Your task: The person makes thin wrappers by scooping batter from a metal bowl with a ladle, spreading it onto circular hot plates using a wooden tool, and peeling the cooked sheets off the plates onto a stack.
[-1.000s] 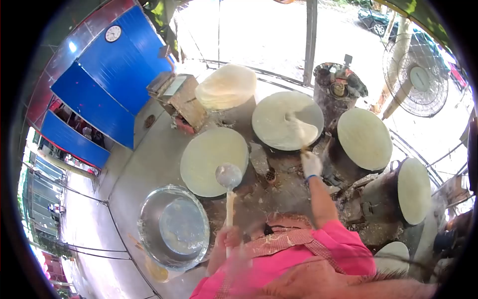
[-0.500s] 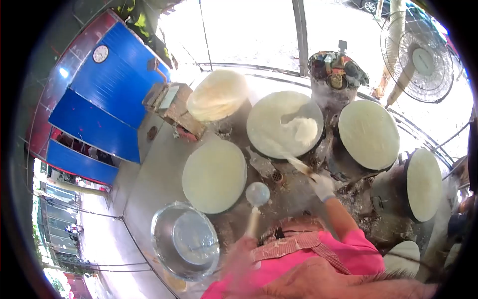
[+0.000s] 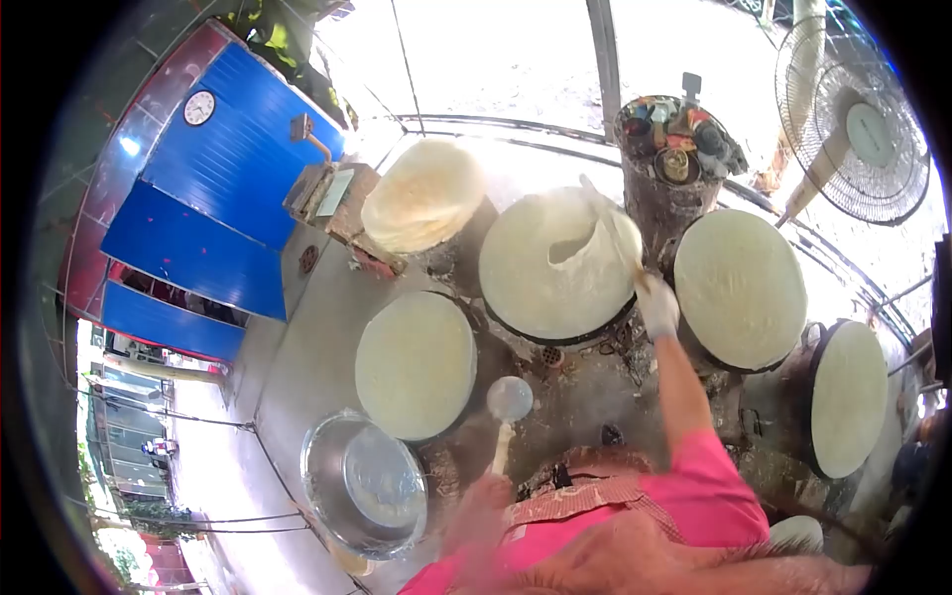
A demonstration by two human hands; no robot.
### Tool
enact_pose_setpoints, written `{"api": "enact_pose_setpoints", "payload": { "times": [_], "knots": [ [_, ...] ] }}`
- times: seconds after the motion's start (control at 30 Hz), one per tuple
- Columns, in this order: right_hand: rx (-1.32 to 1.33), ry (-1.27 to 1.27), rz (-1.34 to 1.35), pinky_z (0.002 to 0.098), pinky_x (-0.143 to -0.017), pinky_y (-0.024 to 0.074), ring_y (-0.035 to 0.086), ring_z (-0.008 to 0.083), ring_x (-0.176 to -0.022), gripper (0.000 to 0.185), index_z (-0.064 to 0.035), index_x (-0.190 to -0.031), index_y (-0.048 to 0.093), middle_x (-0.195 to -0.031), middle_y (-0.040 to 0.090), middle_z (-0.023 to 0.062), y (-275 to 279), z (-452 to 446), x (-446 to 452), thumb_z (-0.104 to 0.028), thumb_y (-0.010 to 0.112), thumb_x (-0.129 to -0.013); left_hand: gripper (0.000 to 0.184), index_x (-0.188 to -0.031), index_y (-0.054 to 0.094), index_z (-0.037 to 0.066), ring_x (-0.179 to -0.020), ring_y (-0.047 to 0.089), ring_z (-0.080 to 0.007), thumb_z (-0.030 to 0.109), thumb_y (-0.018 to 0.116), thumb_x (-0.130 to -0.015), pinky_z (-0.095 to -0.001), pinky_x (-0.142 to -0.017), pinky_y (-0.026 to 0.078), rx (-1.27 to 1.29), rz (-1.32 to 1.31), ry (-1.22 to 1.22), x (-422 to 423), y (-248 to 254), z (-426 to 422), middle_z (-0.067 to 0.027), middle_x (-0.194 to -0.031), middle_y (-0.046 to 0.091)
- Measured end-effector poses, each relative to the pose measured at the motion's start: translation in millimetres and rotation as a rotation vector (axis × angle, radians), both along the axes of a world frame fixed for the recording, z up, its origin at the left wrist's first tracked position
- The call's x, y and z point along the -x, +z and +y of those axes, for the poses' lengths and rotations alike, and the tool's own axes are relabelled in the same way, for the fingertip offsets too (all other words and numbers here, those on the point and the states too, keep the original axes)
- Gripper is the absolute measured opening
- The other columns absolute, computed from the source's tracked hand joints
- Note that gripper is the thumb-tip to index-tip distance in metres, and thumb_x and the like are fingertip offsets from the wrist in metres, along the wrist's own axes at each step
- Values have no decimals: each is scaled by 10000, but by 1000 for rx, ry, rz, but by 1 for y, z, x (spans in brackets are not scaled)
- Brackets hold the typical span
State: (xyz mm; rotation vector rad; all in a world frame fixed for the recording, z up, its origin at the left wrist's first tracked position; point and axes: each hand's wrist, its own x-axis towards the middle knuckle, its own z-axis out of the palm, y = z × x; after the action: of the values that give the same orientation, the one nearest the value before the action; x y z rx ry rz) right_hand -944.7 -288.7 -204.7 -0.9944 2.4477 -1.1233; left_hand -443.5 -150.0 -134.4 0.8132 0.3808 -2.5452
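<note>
My right hand [image 3: 656, 307], in a whitish glove, is closed on the handle of a flat wooden spreader [image 3: 617, 230]. The spreader lies over the right part of a round griddle [image 3: 535, 288], where pale batter has a darker gap near its middle. My left hand [image 3: 486, 493] is wrapped round the handle of a ladle [image 3: 510, 399], whose round bowl is raised in front of me. Left of the ladle is a large metal basin [image 3: 317, 486] with pale batter [image 3: 385, 476] inside.
Batter-coated griddles stand at the left [image 3: 416, 365], right [image 3: 742, 290] and far right [image 3: 849, 399]. A stack of thin pancakes [image 3: 423, 195] is at the back left, beside a box [image 3: 342, 203]. A drum [image 3: 672, 198] with jars and a fan [image 3: 855, 134] are behind.
The spreader has swung up and away across the right of the middle griddle, and the batter heap is spread wider. My right hand has moved forward. The ladle stays raised in my left hand.
</note>
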Motion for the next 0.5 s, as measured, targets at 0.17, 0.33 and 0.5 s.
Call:
{"api": "enact_pose_setpoints", "payload": {
  "times": [0.17,0.33,0.5],
  "knots": [
    [236,70,-69,398,-727,492,653,302,-772,352,0,-851,684,-811,664,207,-11,-33,26,-336,598,-792,123,-1056,442,171,-394,363,-68,132,434,-940,-212,-343,323,29,-14,-25,0,4,-9,2,-586,373],
    [145,183,-202,361,-773,491,648,313,-844,272,-56,-890,704,-866,657,208,-2,-1,-77,-290,633,-770,76,-1011,451,156,-392,362,-69,133,435,-940,-212,-342,321,21,13,-59,-13,5,-19,4,-578,369],
    [467,-105,-865,283,-535,434,561,104,-602,217,22,-827,677,-693,621,1,5,50,-59,-194,658,-813,35,-965,460,141,-391,360,-70,135,435,-941,-212,-341,319,40,20,-71,-21,8,-31,6,-571,365]
  ]
}}
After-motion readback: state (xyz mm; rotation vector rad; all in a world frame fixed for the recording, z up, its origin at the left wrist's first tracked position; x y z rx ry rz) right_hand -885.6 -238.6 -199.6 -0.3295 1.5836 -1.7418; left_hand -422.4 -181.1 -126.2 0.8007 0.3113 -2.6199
